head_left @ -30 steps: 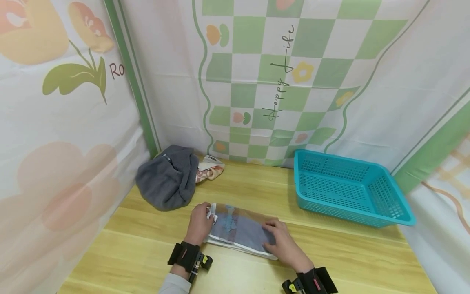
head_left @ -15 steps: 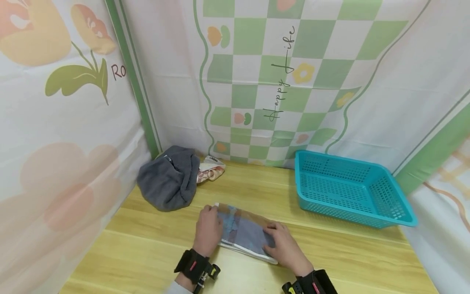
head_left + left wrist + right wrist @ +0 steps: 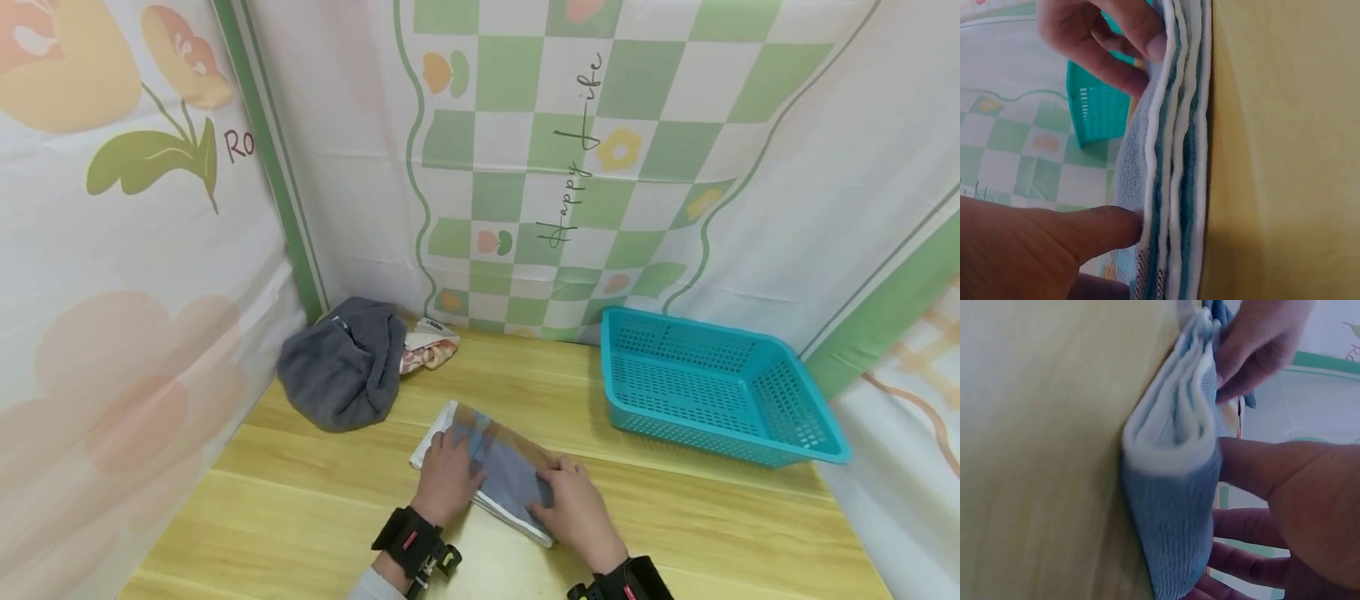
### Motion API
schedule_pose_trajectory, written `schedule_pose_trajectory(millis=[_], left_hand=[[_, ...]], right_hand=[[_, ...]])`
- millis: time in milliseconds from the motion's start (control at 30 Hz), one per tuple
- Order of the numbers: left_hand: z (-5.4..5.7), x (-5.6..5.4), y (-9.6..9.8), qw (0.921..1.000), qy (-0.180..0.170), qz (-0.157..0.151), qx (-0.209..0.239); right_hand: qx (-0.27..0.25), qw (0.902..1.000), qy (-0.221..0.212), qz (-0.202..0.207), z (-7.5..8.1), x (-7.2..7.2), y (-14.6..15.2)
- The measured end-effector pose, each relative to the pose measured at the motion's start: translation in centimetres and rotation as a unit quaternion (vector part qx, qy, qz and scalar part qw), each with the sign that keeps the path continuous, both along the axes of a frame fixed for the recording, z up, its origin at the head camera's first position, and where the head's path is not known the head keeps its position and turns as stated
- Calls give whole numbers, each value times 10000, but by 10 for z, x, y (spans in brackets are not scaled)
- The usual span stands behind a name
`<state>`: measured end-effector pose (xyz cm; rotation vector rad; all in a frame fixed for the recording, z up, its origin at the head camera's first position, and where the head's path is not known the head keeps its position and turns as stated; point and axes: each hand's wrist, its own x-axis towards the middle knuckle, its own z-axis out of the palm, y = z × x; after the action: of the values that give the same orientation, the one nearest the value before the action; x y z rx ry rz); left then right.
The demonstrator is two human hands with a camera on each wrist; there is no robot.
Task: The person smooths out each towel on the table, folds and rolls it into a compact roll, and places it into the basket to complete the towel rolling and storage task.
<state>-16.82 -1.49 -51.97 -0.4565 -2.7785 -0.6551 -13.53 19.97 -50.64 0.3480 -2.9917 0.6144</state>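
A folded towel [image 3: 506,475], grey-blue with white edges and a brown and light-blue band, lies flat on the table at a slant. Its stacked layers [image 3: 1175,156] show edge-on in the left wrist view, and a rounded fold [image 3: 1169,506] faces the right wrist camera. My left hand [image 3: 446,479] rests on the towel's left part, thumb [image 3: 1110,228] extended against the upper layer. On the right part, my right hand [image 3: 577,504] touches the top with thumb and fingers spread apart. Neither hand curls around the cloth.
A turquoise plastic basket [image 3: 720,383] stands at the back right of the wooden table [image 3: 300,500]. Toward the back left lies a crumpled dark grey cloth [image 3: 345,362], with a small patterned cloth [image 3: 429,346] beside it. Printed curtains [image 3: 570,167] border the table's back and sides.
My left hand has slid rightward from the towel's left end onto its top. The towel has turned clockwise, its left end farther away, its right end nearer. My right hand has shifted slightly nearer.
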Motion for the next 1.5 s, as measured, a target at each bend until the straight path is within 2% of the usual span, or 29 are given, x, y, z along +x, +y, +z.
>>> schedule_pose_trajectory(millis=[167, 267, 333, 500, 733, 833, 933, 1067, 1200, 1300, 1367, 1500], left_hand=[[5, -13, 0, 9981, -262, -381, -414], [9, -23, 1, 9950, -555, -585, -586], [12, -30, 1, 9921, -624, -740, -792], [16, -50, 5, 9802, -483, -1298, -1415], [16, -75, 6, 9678, -1215, -1873, -1162], [14, -83, 8, 9666, -1170, -2013, -1072], [11, -88, 12, 9694, -885, -2030, -1057], [7, -86, 14, 9745, -453, -1973, -968], [9, -74, 13, 9764, -122, -2022, -753], [13, -60, 10, 9763, -152, -2073, -597], [16, -49, 8, 9757, -293, -2117, -476], [20, -30, 6, 9716, -783, -2229, -158]], right_hand=[[125, 9999, -88, -15, 3, 4, -5], [166, 9997, -121, 100, 4, 6, -6], [151, 9996, -85, 205, 4, 7, -7], [60, 9990, 99, 422, 6, 10, -9], [-128, 9979, -73, 639, 7, 8, -12], [-117, 9978, -18, 660, 6, 7, -14], [-143, 9976, 71, 668, 4, 6, -15], [-240, 9974, 77, 670, 3, 2, -17], [-373, 9972, -25, 654, 3, 0, -19], [-400, 9970, -58, 655, 2, -1, -22], [-391, 9973, -54, 616, 1, -2, -24], [-364, 9982, 48, 477, 0, -3, -26]])
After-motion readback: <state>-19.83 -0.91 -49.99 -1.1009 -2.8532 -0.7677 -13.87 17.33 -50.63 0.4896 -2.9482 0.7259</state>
